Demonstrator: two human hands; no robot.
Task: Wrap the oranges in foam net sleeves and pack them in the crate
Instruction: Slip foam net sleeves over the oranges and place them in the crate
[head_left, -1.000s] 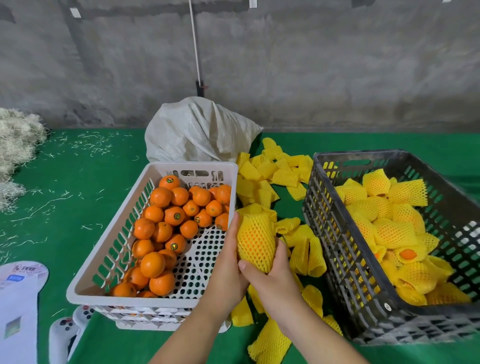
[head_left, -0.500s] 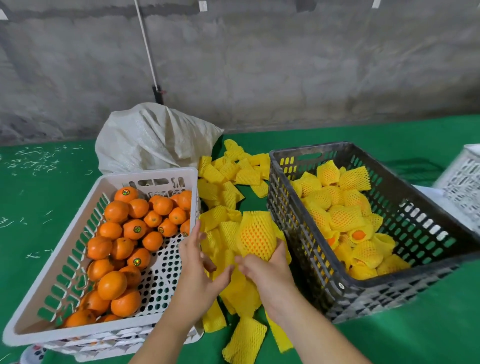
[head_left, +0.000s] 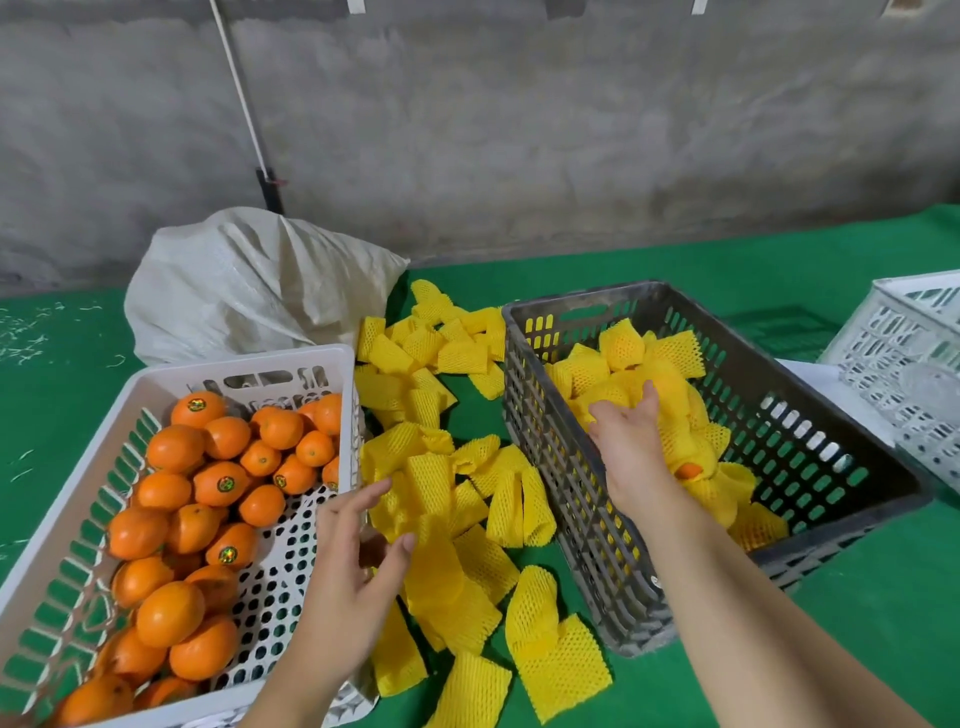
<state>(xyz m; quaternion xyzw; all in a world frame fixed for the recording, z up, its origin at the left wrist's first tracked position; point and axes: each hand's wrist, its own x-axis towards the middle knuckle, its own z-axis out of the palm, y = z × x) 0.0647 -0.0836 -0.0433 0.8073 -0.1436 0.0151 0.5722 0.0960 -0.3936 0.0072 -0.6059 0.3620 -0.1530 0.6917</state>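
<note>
Right hand (head_left: 631, 436) in dark crate (head_left: 852, 441), fingers apparently around wrapped orange (head_left: 670, 387): I'd seat it snugly. Left hand (head_left: 353, 566) fingers spread over foam sleeves (head_left: 431, 483).

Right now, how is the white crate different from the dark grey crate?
The white crate holds bare oranges; the dark grey crate holds oranges wrapped in yellow foam sleeves. The right hand reaches into the grey one; the left hand hovers beside the white one. Both are slotted plastic on green cloth.
</note>
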